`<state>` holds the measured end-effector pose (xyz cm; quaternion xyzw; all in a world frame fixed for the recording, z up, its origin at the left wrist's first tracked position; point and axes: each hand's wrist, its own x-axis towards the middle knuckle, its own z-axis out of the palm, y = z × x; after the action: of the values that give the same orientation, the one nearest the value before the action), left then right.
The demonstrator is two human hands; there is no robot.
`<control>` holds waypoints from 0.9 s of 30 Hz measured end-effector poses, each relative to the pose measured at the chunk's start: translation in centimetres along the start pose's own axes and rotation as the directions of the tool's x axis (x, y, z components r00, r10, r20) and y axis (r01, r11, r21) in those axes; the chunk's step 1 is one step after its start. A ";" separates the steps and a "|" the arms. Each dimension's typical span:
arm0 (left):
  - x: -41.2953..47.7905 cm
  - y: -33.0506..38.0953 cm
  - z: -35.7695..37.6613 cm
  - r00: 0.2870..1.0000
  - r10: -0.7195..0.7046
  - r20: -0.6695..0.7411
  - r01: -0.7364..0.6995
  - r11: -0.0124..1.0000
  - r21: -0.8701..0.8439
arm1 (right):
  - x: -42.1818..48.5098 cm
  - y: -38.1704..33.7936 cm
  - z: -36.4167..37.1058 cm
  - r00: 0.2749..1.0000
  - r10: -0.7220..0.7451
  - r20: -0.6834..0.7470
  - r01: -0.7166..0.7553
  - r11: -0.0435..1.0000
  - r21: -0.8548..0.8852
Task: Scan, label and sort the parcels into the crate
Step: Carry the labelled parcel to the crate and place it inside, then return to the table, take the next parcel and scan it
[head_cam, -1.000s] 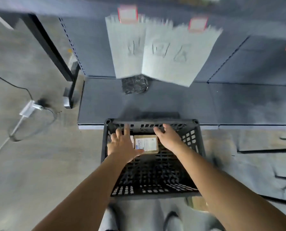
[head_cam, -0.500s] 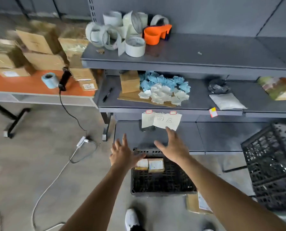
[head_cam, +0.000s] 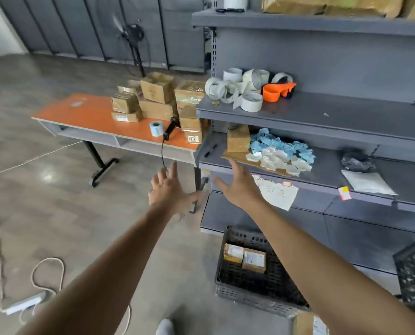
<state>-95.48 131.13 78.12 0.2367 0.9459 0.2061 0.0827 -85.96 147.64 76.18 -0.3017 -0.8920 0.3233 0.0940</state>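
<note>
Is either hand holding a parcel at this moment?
No, the left hand and the right hand are both spread open and empty, while two parcels lie in the black crate on the floor.

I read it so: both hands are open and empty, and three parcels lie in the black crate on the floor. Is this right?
Not quite. The head view shows only two in the black crate, not three: the left parcel and the right parcel, side by side. The rest holds: the left hand and the right hand are open and empty.
</note>
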 end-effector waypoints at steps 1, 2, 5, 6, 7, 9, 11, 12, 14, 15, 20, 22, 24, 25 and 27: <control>0.5 -0.9 -0.7 1.000 -0.015 -0.009 0.015 1.000 0.004 | 0.3 -1.0 0.2 1.000 -0.024 0.007 0.024 1.000 -0.005; 1.2 -1.8 -1.4 0.999 -0.031 -0.019 0.031 1.000 0.002 | 0.9 -2.1 0.6 0.999 -0.043 0.012 0.043 0.999 -0.007; 3.6 -5.1 -3.5 0.997 -0.066 -0.038 0.065 0.998 -0.022 | 3.2 -5.5 2.1 0.997 -0.074 0.028 0.074 0.997 -0.012; 4.6 -6.2 -4.3 0.997 -0.072 -0.040 0.071 0.997 -0.026 | 4.3 -6.8 2.8 0.996 -0.082 0.031 0.083 0.996 -0.016; 5.7 -7.4 -5.1 0.996 -0.078 -0.043 0.077 0.997 -0.031 | 5.4 -8.3 3.7 0.995 -0.092 0.028 0.093 0.995 -0.022; 8.3 -9.9 -6.8 0.995 -0.088 -0.048 0.086 0.995 -0.045 | 7.9 -11.4 5.8 0.994 -0.104 0.019 0.104 0.994 -0.028; 11.5 -12.6 -8.6 0.995 -0.086 -0.055 0.083 0.995 -0.061 | 10.4 -14.7 8.3 0.995 -0.096 0.011 0.096 0.995 -0.012; 13.0 -14.0 -9.5 0.995 -0.083 -0.056 0.079 0.995 -0.066 | 11.7 -16.3 9.6 0.996 -0.090 0.010 0.090 0.996 -0.001; 16.2 -16.6 -11.2 0.997 -0.072 -0.042 0.069 0.996 -0.062 | 14.0 -19.4 11.7 0.997 -0.075 0.016 0.074 0.997 0.024; 17.7 -17.8 -11.9 0.997 -0.064 -0.030 0.062 0.997 -0.055 | 15.1 -20.7 12.6 0.997 -0.069 0.018 0.069 0.997 0.027; 24.9 -22.5 -14.6 0.999 -0.038 0.022 0.039 0.998 -0.042 | 20.4 -25.6 15.8 0.999 -0.041 0.001 0.041 0.999 -0.005; 27.4 -23.6 -14.9 0.999 -0.029 0.044 0.030 0.999 -0.039 | 22.4 -26.6 16.7 0.999 -0.032 -0.010 0.032 0.999 0.007; 29.9 -24.4 -14.7 0.999 -0.019 0.051 0.021 0.999 -0.038 | 24.5 -27.2 17.3 1.000 -0.011 -0.019 0.012 1.000 0.012; 31.1 -24.7 -14.6 0.998 -0.016 0.052 0.018 0.999 -0.041 | 25.7 -27.4 17.7 1.000 0.000 -0.020 0.001 1.000 0.011; 33.8 -25.1 -14.2 0.998 -0.009 0.057 0.012 0.999 -0.042 | 28.3 -27.7 18.3 1.000 0.012 -0.025 -0.012 1.000 0.008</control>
<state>-139.01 122.31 78.18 0.2357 0.9398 0.2188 0.1155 -128.45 138.16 78.79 -0.3105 -0.8878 0.3234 0.1043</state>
